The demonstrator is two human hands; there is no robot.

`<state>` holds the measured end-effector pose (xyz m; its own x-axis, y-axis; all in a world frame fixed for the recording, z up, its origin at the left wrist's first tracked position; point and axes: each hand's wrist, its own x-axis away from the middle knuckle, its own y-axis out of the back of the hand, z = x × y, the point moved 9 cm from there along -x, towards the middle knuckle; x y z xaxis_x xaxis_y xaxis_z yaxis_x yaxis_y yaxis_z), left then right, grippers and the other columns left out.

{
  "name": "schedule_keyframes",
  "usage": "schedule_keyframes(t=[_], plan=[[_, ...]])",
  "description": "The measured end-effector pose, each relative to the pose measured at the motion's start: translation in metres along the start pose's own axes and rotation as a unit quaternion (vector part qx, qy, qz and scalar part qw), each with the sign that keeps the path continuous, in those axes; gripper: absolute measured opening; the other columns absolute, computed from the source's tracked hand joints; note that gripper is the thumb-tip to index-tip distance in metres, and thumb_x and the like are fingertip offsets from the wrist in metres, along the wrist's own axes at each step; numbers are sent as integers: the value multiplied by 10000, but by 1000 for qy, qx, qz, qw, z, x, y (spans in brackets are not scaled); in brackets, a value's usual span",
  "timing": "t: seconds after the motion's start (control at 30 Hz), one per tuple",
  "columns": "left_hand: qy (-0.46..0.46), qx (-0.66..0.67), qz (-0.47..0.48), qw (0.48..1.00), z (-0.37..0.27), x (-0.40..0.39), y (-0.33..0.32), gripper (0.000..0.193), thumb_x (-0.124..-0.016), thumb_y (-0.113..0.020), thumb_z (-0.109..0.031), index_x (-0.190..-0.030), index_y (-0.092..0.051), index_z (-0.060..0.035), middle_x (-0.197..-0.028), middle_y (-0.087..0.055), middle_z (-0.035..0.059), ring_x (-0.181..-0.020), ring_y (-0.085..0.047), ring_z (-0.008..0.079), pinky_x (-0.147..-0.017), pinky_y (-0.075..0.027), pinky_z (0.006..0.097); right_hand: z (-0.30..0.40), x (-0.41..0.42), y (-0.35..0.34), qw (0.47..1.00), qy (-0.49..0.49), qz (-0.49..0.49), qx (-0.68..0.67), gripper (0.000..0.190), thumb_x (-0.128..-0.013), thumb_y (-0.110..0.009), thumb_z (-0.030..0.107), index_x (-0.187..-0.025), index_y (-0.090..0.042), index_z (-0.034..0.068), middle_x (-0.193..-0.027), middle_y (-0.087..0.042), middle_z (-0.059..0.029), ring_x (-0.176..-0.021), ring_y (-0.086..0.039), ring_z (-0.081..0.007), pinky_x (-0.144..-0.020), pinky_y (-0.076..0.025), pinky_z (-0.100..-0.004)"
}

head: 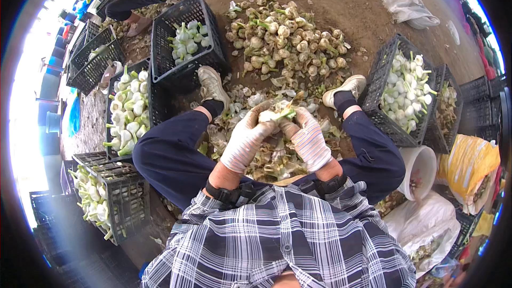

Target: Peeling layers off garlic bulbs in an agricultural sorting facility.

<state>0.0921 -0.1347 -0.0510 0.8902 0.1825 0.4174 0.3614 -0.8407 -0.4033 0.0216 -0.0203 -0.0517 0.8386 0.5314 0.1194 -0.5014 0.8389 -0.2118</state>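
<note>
Between my spread knees, my left hand (pixel 247 136) in a soiled striped work glove grips a garlic bulb (pixel 267 117) with a short green stem. My right hand (pixel 307 136), gloved the same way, pinches at the stem and loose outer skin of that bulb. Both sets of fingertips nearly meet, and they partly hide the bulb. Under the hands lies a litter of peeled garlic skins (pixel 276 158). Just beyond my feet sits a heap of unpeeled, earthy garlic bulbs (pixel 290 38) on the dirt ground.
Black plastic crates with clean white garlic stand at left (pixel 130 108), front left (pixel 188 44), lower left (pixel 116 196) and right (pixel 406 88). A white bucket (pixel 420 168) and a yellow woven sack (pixel 468 164) are at right. Another person's leg (pixel 132 6) shows at upper left.
</note>
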Motion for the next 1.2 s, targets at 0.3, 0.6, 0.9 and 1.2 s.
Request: schedule_keyframes(t=[0.3,0.6,0.9,1.2], plan=[[-41,-75,-29,996,-21,4,11,638,-715,-825,-179,-1233,-538,58,-1139,-627,118,-986,-629,171,-851,-526,301,23,10,-6,997,-38,23,-70,214,-916,-531,-6,-1113,-613,-4,-1013,-667,-52,-895,-629,-134,-829,-515,-273],[-42,174,122,976,-17,7,-10,798,-690,-871,-328,-1316,-494,-7,-1131,-622,147,-1015,-654,283,-851,-569,418,-77,-32,64,902,-102,-68,414,215,-967,-560,189,-1098,-624,31,-997,-686,-114,-672,-616,-212,-615,-514,-351],[-119,-188,15,975,-25,1,-10,576,-785,-759,-93,-1312,-558,18,-1193,-626,85,-1088,-609,174,-958,-477,289,7,19,4,990,-16,118,-77,517,-961,-594,43,-1449,-435,-17,-1322,-580,-108,-1180,-563,-173,-1016,-443,-272],[-154,-489,-2,859,-25,0,-3,239,-867,-660,-241,-963,-706,-26,-862,-678,173,-774,-673,312,-678,-533,373,37,18,-9,931,189,58,308,504,-836,-592,-71,-1335,-549,-11,-1212,-624,-233,-1139,-598,-382,-997,-474,-387]])
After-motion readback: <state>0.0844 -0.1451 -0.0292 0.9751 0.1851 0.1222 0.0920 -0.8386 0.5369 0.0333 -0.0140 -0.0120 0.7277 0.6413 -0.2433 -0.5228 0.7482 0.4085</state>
